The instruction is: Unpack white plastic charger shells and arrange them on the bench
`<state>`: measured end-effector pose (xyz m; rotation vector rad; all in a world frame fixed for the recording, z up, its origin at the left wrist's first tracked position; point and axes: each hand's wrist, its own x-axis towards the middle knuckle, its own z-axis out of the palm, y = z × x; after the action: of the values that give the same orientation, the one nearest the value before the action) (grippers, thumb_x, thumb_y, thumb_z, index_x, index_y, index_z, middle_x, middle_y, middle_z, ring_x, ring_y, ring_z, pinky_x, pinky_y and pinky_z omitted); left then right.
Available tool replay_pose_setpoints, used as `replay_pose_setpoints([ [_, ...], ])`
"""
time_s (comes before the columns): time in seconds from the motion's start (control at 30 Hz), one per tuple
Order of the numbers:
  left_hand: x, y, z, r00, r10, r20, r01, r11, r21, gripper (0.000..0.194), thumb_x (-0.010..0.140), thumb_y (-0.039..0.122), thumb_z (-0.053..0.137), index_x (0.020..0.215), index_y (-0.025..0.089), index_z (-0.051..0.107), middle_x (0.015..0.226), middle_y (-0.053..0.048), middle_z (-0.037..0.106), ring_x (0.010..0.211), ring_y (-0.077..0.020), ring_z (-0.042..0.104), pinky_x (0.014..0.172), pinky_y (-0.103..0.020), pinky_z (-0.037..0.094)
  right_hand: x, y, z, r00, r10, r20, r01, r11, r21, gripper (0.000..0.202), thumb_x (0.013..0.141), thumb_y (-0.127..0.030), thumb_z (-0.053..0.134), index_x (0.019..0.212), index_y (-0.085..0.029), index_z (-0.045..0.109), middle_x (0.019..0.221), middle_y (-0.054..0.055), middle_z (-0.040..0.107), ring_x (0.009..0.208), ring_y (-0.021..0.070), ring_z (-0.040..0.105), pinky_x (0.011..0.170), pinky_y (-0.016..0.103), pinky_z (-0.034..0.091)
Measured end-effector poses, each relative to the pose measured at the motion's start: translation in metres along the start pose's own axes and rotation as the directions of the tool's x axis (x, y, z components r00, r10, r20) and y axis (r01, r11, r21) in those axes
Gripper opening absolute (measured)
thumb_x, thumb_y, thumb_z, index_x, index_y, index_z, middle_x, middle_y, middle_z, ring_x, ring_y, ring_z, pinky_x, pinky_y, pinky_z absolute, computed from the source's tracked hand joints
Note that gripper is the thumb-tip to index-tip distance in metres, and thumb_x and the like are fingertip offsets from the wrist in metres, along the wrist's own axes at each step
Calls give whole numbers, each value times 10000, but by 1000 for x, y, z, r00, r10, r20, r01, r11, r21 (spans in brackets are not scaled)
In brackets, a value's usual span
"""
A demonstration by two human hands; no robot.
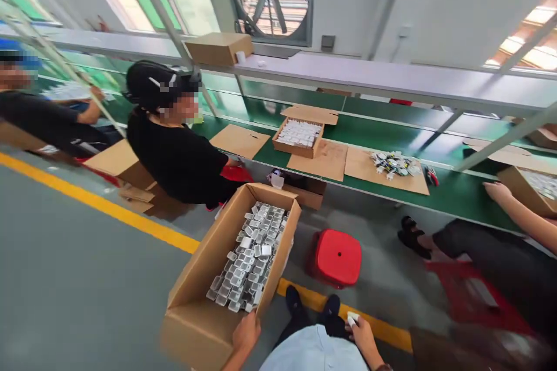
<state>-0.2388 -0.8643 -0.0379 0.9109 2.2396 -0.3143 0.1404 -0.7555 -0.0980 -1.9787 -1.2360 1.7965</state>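
Note:
With its fingers closed over the near side wall, my left hand [246, 333] grips a long open cardboard box [191, 284]. Inside the box lie many small clear and white plastic cases [250, 261], loosely piled. Held low in front of my body, my right hand [363, 336] closes on a small white plastic piece [353, 317]. Its exact kind is too small to make out. A red stool [338, 258] stands on the floor just ahead of my feet.
A co-worker in black [174, 156] sits left of the stool. The green workbench [365, 127] bears a carton of white parts [300, 134] and a pile of small parts [395, 163] on cardboard. At right, another person's hand [498, 191] rests by a box [526, 191].

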Motion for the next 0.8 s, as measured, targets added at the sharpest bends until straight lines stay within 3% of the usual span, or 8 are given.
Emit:
replay_pose_setpoints([
  [0.1, -6, 1, -6, 999, -11, 31, 9, 999, 48, 426, 1034, 211, 391, 1305, 136, 711, 1224, -237, 784, 1193, -377, 757, 996, -464, 576, -11, 8, 8, 998, 60, 12, -60, 998, 15, 234, 1038, -333, 716, 900, -150, 669, 824, -9, 671, 711, 135, 648, 676, 279, 579],
  [0.23, -11, -3, -9, 999, 17, 49, -22, 992, 120, 377, 1042, 296, 409, 1221, 135, 699, 1210, -245, 783, 1189, -388, 755, 960, -443, 583, -2, 19, 25, 997, 66, 47, -69, 996, 55, 272, 1045, -416, 712, 1008, -148, 692, 966, 24, 706, 853, 169, 689, 792, 338, 609],
  [0.37, -18, -40, -7, 996, 75, 43, -80, 990, 118, 383, 976, 340, 422, 1202, 151, 667, 1168, -212, 798, 1150, -373, 765, 987, -446, 590, 9, 25, 61, 989, 85, 118, -94, 993, 74, 305, 1043, -455, 712, 1030, -150, 705, 999, 32, 717, 895, 187, 699, 849, 376, 616],
  [0.47, -24, -85, -8, 985, 125, -123, -144, 976, -162, 470, 832, 521, 496, 1102, 181, 678, 1144, -191, 800, 1095, -386, 768, 1015, -497, 607, 6, 26, 88, 981, 85, 177, -103, 990, 92, 281, 1035, -430, 728, 1042, -150, 713, 1045, 41, 727, 952, 201, 708, 896, 398, 619],
  [0.53, -31, -107, -8, 953, 160, -257, -230, 935, -270, 554, 754, 652, 524, 1026, 199, 691, 1160, -189, 789, 1138, -399, 743, 1097, -537, 575, -5, 31, 100, 975, 90, 203, -114, 988, 107, 269, 1032, -416, 734, 1061, -149, 716, 1075, 47, 728, 979, 208, 711, 911, 408, 621],
  [0.63, -44, -123, -9, 911, 199, -361, -308, 911, -276, 636, 744, 761, 521, 985, 199, 698, 1193, -206, 761, 1221, -405, 695, 1185, -563, 511, -32, 47, 108, 972, 99, 214, -131, 981, 143, 266, 1035, -411, 731, 1084, -150, 717, 1104, 53, 728, 1001, 216, 710, 919, 414, 624],
  [0.8, -51, -141, -18, 868, 200, -455, -356, 889, -289, 663, 853, 737, 461, 1127, 176, 683, 1351, -223, 672, 1303, -385, 646, 1185, -550, 516, -56, 66, 131, 980, 103, 169, -146, 953, 267, 260, 1034, -399, 731, 1113, -151, 711, 1135, 60, 720, 1004, 214, 705, 901, 405, 627],
])
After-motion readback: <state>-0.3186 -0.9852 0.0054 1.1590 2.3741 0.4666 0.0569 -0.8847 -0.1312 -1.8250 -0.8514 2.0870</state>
